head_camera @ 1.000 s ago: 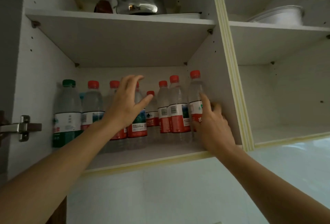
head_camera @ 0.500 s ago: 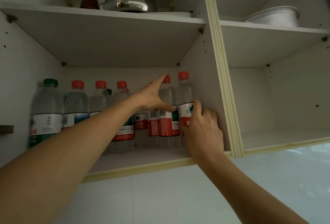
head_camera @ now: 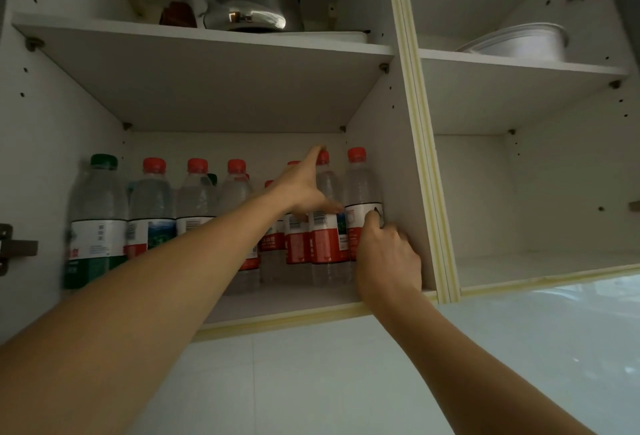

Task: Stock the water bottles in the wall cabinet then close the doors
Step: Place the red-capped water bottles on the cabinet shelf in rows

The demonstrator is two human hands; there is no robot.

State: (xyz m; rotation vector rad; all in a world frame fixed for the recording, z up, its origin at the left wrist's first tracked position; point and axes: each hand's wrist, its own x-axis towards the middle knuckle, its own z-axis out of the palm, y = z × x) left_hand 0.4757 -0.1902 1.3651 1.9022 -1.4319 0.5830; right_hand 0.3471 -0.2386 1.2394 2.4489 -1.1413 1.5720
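Right hand (head_camera: pixel 388 258) curls its fingers round the end clear ribbed plastic bottle (head_camera: pixel 362 192); left hand (head_camera: pixel 304 188) spreads open against its neighbour (head_camera: pixel 325 223).

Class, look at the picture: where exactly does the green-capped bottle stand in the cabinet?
In the head view, the green-capped bottle stands at the far left of the lower shelf, beside the cabinet's left wall, with a red-capped bottle immediately to its right.

The left hand (head_camera: pixel 304 188) moved right from the middle bottles to the second bottle from the right (head_camera: pixel 327 220), index finger rising to its cap.
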